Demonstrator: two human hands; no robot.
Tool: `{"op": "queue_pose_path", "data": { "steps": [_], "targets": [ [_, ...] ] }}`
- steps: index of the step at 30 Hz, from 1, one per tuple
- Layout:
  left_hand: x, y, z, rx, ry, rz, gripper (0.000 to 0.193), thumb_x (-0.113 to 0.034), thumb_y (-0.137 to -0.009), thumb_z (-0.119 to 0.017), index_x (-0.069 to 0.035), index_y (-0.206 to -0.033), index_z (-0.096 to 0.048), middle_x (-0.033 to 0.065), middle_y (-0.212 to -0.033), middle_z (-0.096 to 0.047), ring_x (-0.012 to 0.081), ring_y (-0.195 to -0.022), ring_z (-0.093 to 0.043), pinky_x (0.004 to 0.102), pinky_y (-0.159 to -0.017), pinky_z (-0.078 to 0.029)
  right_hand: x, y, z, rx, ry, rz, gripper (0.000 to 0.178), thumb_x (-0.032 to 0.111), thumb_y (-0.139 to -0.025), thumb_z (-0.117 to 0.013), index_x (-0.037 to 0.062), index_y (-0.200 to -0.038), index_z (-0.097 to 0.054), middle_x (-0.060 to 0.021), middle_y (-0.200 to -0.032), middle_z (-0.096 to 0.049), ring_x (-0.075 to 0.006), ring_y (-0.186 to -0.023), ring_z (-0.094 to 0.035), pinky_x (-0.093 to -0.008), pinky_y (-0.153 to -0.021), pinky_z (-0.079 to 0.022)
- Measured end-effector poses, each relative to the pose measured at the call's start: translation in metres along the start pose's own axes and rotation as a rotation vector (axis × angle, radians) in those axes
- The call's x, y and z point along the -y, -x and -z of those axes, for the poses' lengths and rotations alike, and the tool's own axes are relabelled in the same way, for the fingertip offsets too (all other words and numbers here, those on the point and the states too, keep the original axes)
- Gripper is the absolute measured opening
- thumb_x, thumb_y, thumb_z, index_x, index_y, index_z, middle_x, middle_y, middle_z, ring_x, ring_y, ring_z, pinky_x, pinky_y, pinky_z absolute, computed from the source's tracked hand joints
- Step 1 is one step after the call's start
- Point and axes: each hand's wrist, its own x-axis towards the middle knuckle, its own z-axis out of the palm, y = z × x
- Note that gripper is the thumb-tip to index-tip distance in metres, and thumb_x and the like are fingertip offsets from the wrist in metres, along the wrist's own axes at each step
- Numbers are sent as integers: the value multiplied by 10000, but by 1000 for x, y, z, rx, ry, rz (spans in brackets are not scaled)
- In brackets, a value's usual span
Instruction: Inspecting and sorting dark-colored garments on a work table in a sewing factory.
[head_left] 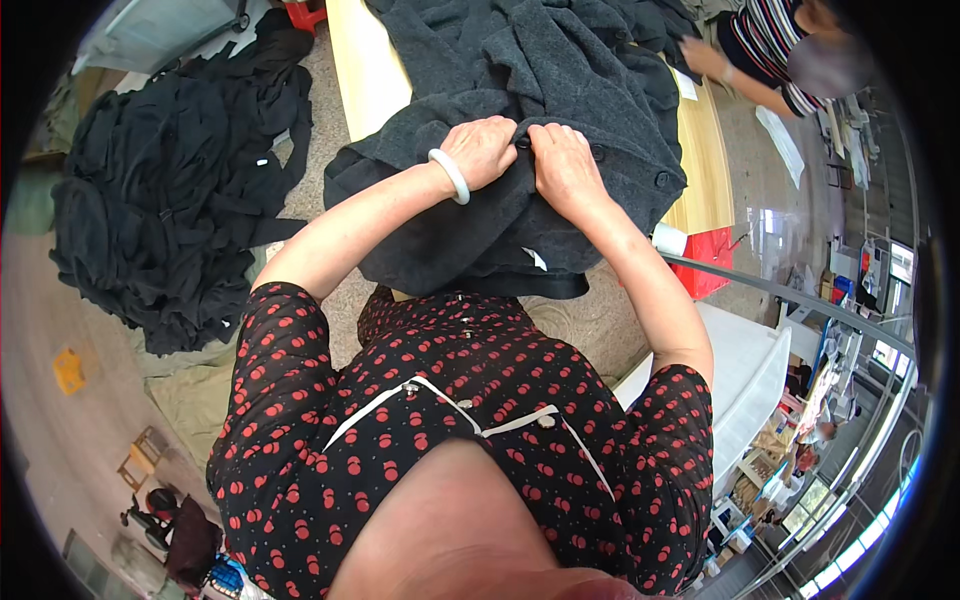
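A dark grey wool coat (600,75) with dark buttons lies bunched over the table in front of me, its near part hanging over the edge toward my body. My left hand (480,152), with a pale bangle at the wrist, is closed on a fold of the cloth. Close beside it, my right hand (565,165) pinches the same edge, its fingers curled over the fabric near a button. A small white label (535,259) shows on the lower part of the coat. The fingertips of both hands are partly hidden by the folds.
At left stands a large heap of dark garments (170,200). The pale wooden table (705,160) shows beside the coat, with a red container (703,262) by its right edge. A co-worker's hand (705,60) reaches over the far right. A white bin (735,370) is near my right elbow.
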Motion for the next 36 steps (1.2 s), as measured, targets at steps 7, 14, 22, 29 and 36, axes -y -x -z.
{"op": "queue_pose_path", "data": {
  "steps": [7,14,22,29,36],
  "targets": [
    [4,-9,20,142,288,-2,146,-127,-746,-512,18,-764,-511,162,-743,-570,310,-738,-572,377,-669,-448,-14,-6,17,54,-536,-14,121,63,-783,-525,-6,-881,-537,-115,-821,-572,-249,-795,-571,-290,-696,-435],
    [38,-26,72,490,616,198,286,-235,-826,-572,-2,-992,-553,-6,-833,-578,54,-775,-496,211,-717,-421,-32,-27,51,-43,-296,-182,147,166,-799,-567,50,-886,-591,-88,-801,-609,-208,-744,-593,-279,-666,-449],
    [96,9,42,345,401,374,281,-245,-827,-508,-3,-966,-537,120,-886,-587,214,-854,-546,315,-780,-409,-19,-35,22,-44,-51,52,141,135,-763,-564,36,-863,-570,-109,-826,-587,-279,-809,-552,-369,-734,-425],
    [88,3,30,555,274,163,464,-240,-699,-660,0,-1071,-523,166,-935,-590,282,-907,-554,327,-809,-422,22,-53,-5,303,58,134,250,251,-726,-619,30,-836,-579,-108,-839,-602,-265,-838,-559,-371,-745,-416],
    [86,2,23,575,322,251,372,-220,-695,-638,-26,-1010,-594,168,-924,-619,284,-907,-577,333,-823,-422,31,-64,6,664,-157,43,231,201,-666,-670,29,-788,-578,-140,-709,-598,-291,-734,-587,-377,-664,-442]
  ]
}}
